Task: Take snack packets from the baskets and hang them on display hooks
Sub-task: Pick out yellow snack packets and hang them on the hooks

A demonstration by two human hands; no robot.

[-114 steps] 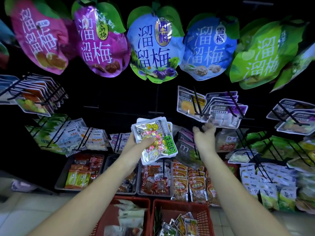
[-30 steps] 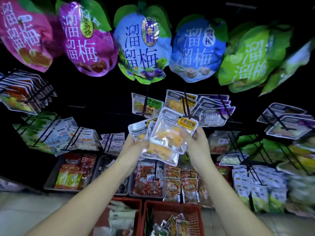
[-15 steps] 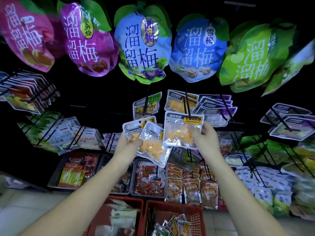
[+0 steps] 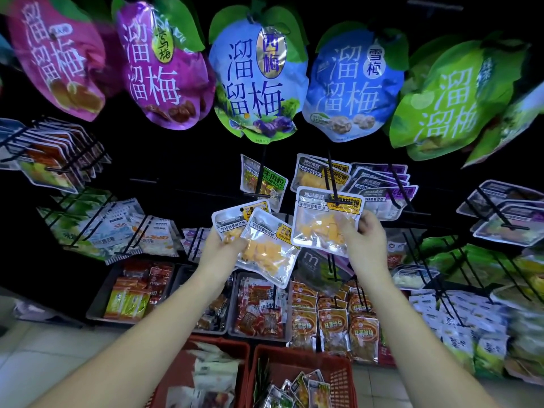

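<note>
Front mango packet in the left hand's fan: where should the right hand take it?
Probably the free right edge of the front mango packet, pinched from the right. The left hand covers its left edge, and its top header must stay clear for hanging. The right hand now holds another packet.

Baskets [image 4: 300,353] lie before trays [image 4: 98,301]; hooked packets [image 4: 379,184] above, big bags [image 4: 256,83] topmost

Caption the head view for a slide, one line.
Right hand holds a packet of yellow pieces at a display hook; left hand grips two more packets.
</note>
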